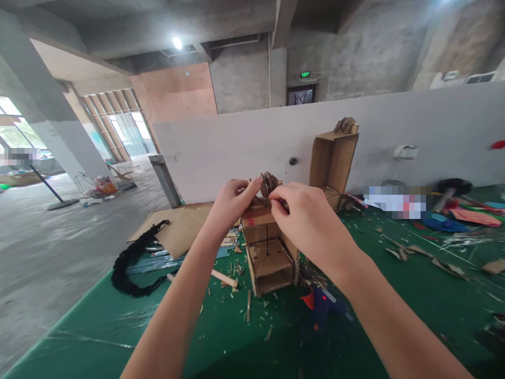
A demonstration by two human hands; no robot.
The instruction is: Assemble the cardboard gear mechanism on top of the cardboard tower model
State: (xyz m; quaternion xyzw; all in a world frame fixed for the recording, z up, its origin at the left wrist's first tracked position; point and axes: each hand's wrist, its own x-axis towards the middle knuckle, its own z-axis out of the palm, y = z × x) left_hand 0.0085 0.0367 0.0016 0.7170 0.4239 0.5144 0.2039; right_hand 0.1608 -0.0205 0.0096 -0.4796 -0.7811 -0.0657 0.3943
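Note:
An open-fronted cardboard box (272,263) stands upright in front of me, with a thin dark rod running down inside it. On its top sits a round, layered brown wheel (269,181) that looks like cardboard. My left hand (236,197) grips the wheel's left side between thumb and fingers. On the other side, my right hand (302,210) is closed in a pinch just below the wheel, close to the box top. Whatever lies between its fingertips is hidden or too small to name.
A second, taller cardboard box (333,163) with a similar wheel stands behind, against the white partition (236,147). A blue glue gun (325,305) lies right of the near box. Black braided yarn (126,268), a wooden stick (224,278), cardboard sheets (187,226) and scraps cover the green tabletop (244,347).

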